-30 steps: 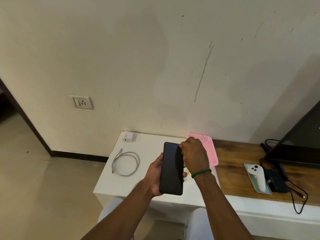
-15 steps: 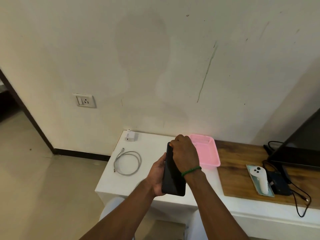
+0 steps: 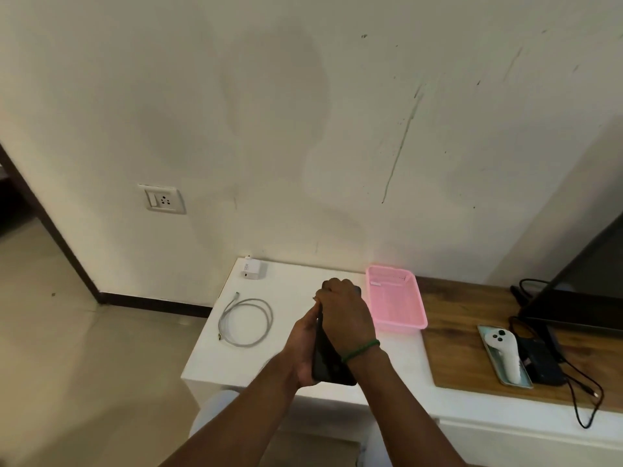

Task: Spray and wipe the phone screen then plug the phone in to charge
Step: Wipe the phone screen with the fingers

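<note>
The wall (image 3: 337,129) is matte, off-white plaster with faint stains and one thin dark diagonal streak. The floor (image 3: 67,365) is smooth beige tile edged by a dark skirting strip. The tabletop (image 3: 290,288) is a flat, glossy white slab; its right portion carries a rectangular wood-grain panel (image 3: 465,332). A dark flat screen (image 3: 586,291) leans at the right edge. A pink plastic basket (image 3: 394,305), rectangular with perforated mesh walls, stands on the tabletop against the wall, just right of the hands.

The phone (image 3: 328,362), a thin black glossy slab, is held above the tabletop, turned nearly edge-on to the camera. The left hand (image 3: 303,345) cradles it from the left; its grip is closed around the phone. The right hand (image 3: 344,315), with a green band (image 3: 360,350) at the wrist, is fisted over the phone's upper part; whether its grip holds a cloth cannot be told.

A white cable (image 3: 246,323) lies coiled in a loose loop on the tabletop, left of the hands. A white controller (image 3: 505,355) rests on a pale rectangular tray. A square white socket plate (image 3: 162,199) sits on the wall. A small white cubic charger (image 3: 251,269) stands at the tabletop's rear-left corner.
</note>
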